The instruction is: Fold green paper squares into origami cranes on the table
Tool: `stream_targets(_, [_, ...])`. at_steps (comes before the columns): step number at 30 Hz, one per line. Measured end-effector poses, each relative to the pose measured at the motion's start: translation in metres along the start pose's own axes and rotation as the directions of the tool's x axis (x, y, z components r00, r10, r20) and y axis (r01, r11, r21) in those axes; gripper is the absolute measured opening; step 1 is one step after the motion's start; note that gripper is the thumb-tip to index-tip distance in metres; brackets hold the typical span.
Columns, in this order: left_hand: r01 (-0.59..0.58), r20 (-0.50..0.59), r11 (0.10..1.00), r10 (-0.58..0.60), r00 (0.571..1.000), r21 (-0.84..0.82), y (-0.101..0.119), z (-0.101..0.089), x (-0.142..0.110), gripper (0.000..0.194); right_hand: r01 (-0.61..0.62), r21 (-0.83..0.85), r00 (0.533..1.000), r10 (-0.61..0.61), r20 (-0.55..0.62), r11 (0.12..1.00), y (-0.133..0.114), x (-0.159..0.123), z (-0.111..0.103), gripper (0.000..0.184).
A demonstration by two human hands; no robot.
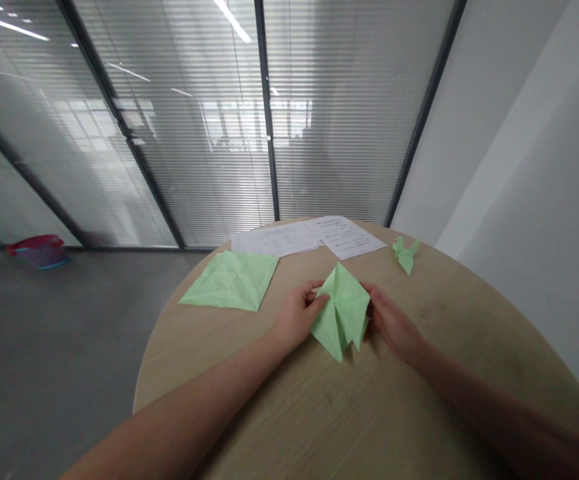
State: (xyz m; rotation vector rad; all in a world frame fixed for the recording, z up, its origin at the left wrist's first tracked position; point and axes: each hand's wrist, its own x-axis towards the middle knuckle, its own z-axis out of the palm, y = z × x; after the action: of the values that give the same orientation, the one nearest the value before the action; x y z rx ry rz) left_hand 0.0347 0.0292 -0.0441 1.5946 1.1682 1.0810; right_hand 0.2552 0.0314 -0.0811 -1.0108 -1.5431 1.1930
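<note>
A partly folded sheet of light green origami paper (343, 303) is held between my two hands, just above the table. It has a point at the top and loose pointed flaps at the bottom. My left hand (299, 310) pinches its left edge, with the thumb on the front face. At the right edge, my right hand (387, 320) grips the paper with its fingers, which are partly hidden behind it. To the left lies a creased green sheet (232, 280), spread out flat. A small folded green paper figure (405, 255) sits at the back right.
Printed white sheets (342, 237) overlap at the far edge of the round wooden table (289, 407). Behind them stand glass partitions with blinds (209, 167). A red and blue basket (42, 252) is on the floor to the left, and a white wall rises at the right.
</note>
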Motion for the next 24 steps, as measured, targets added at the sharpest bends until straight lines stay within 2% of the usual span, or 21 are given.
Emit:
stream_targets(3, [-0.002, 0.006, 1.0, 0.002, 1.0, -0.011, 0.001, 0.0, 0.001, 0.039, -0.094, 0.206, 0.995, 0.095, 0.005, 0.974, 0.0, 0.001, 0.0, 0.059])
stream_targets(5, [-0.001, 0.018, 1.0, 0.002, 1.0, -0.021, 0.003, 0.0, 0.0, 0.037, -0.097, 0.23, 0.995, 0.1, -0.002, 0.968, -0.003, 0.0, 0.0, 0.055])
stream_targets(12, [0.04, 0.093, 0.996, -0.032, 0.995, -0.086, 0.005, 0.002, -0.001, 0.031, -0.072, 0.17, 0.99, 0.05, 0.132, 0.983, -0.015, -0.004, 0.001, 0.059])
stream_targets(15, [0.02, 0.105, 1.0, -0.021, 0.994, 0.008, 0.004, 0.001, -0.001, 0.026, -0.04, 0.16, 0.986, 0.013, 0.169, 0.986, -0.017, -0.004, 0.002, 0.059])
stream_targets(19, [0.002, 0.111, 0.989, -0.018, 0.994, 0.145, 0.005, 0.001, -0.002, 0.029, 0.011, 0.109, 0.975, -0.035, 0.22, 0.994, -0.021, -0.006, 0.005, 0.055])
stream_targets(24, [0.027, 0.049, 0.974, -0.039, 0.998, 0.225, 0.009, 0.002, -0.005, 0.027, -0.028, -0.031, 0.981, 0.033, 0.192, 0.999, -0.015, -0.012, 0.007, 0.057])
